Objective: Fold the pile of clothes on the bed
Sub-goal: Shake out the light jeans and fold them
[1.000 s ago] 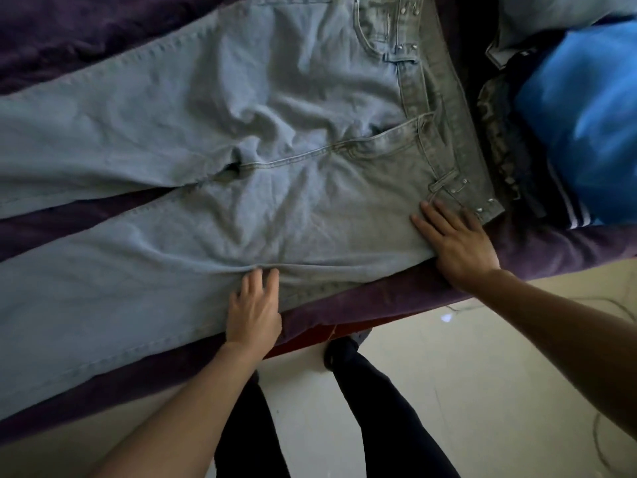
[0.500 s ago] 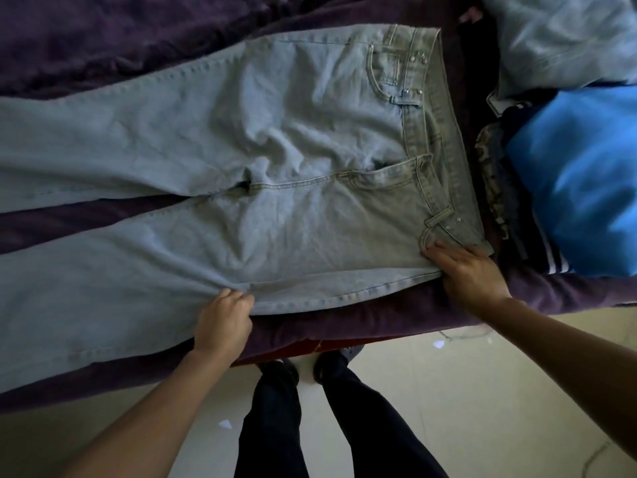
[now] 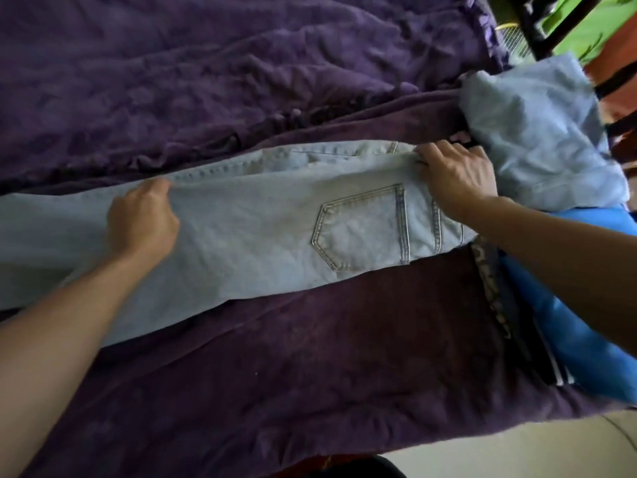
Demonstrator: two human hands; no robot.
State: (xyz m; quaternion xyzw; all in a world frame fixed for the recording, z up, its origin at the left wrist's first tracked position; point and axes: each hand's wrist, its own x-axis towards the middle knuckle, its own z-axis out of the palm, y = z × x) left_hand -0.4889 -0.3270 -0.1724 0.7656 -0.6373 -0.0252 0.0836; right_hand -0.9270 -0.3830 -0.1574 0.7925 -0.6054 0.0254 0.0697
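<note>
– jeans [image 3: 262,236], where are they?
– flat across the purple blanket [image 3: 310,357], leg on leg, back pocket up.
– and the hands?
– left hand [image 3: 141,222] pinches the far seam at the thigh, right hand [image 3: 455,174] curls over the waistband; i'd say to square the edges. the clothes pile [image 3: 537,139] sits just beside the waistband.

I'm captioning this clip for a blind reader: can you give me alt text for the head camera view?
Two hands hold light blue jeans folded lengthwise, back pocket up, on a purple blanket: the left hand grips the leg's far edge, the right hand grips the waistband. A pale blue garment and a bright blue garment lie to the right.
</note>
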